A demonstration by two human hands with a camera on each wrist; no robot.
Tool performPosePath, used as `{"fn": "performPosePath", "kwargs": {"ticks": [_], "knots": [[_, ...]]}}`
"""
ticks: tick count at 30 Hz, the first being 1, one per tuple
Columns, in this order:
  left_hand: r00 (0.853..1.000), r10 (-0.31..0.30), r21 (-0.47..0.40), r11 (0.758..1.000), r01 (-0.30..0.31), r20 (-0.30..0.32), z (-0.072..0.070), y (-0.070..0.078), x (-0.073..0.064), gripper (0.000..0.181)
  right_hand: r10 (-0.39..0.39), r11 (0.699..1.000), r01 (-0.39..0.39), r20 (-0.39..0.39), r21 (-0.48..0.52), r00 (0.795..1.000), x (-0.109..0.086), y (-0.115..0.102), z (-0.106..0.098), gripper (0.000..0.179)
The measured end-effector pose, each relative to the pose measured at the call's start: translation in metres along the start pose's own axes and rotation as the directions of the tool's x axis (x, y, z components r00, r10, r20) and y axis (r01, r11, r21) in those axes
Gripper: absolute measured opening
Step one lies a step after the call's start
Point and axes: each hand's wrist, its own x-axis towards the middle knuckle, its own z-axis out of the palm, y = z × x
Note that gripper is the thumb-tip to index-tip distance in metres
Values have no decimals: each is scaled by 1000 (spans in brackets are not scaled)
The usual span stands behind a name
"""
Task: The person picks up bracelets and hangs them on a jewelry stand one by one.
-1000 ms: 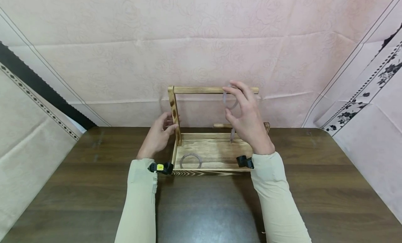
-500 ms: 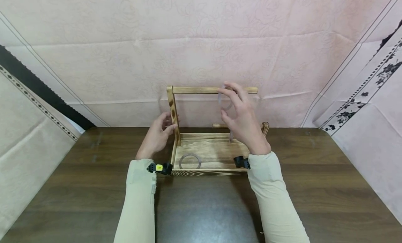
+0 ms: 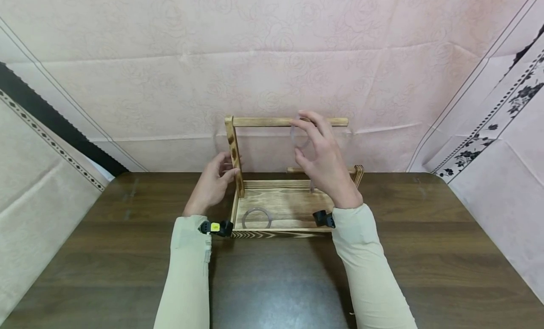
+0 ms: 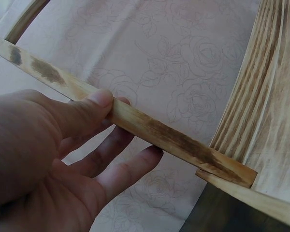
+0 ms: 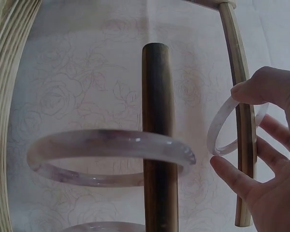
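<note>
My left hand (image 3: 212, 185) pinches the upright post (image 4: 154, 133) of a wooden bangle stand, thumb in front and fingertips behind. My right hand (image 3: 325, 159) holds a pale translucent bangle (image 5: 215, 128) between thumb and fingers. This bangle encircles the stand's upper bar (image 3: 263, 122), with the bar's free end beyond it on the right. A second, purplish bangle (image 5: 96, 145) hangs around the shorter lower bar (image 5: 157, 96). Part of another bangle (image 5: 104, 226) shows at the bottom of the right wrist view. One more bangle (image 3: 257, 209) lies in the stand's tray (image 3: 289, 204).
The stand rests near the far edge of a dark wooden table (image 3: 127, 253). Behind it hangs a pale rose-patterned cloth (image 3: 272, 74), close to the upper bar. The lower bar's short post (image 3: 359, 174) rises at the tray's right end, beside my right wrist.
My right hand has moved slightly left along the upper bar, carrying its bangle further from the free end. My left hand stays on the post.
</note>
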Motion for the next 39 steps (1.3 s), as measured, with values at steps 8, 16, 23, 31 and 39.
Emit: {"fn": "performPosePath", "kwargs": {"ticks": [8,16,23,31,39], "knots": [[1000,-1,3,1000,1,-5,1,1,1,36,-9,1000,9,6,0,1000,2,-3,2,60],[1000,20,12,1000,-20,-15,2,1,1,36,-18,1000,18,3,9,1000,4,-5,2,62],[1000,28,7,1000,-28,-10,2,1,2,37,-16,1000,16,6,7,1000,5,-6,3,59],[1000,8,28,1000,-7,-10,-1,-1,-1,37,-11,1000,11,24,9,1000,6,-9,6,58],[1000,18,13,1000,-18,-11,-1,-2,0,37,-12,1000,12,34,3,999,8,-10,9,57]]}}
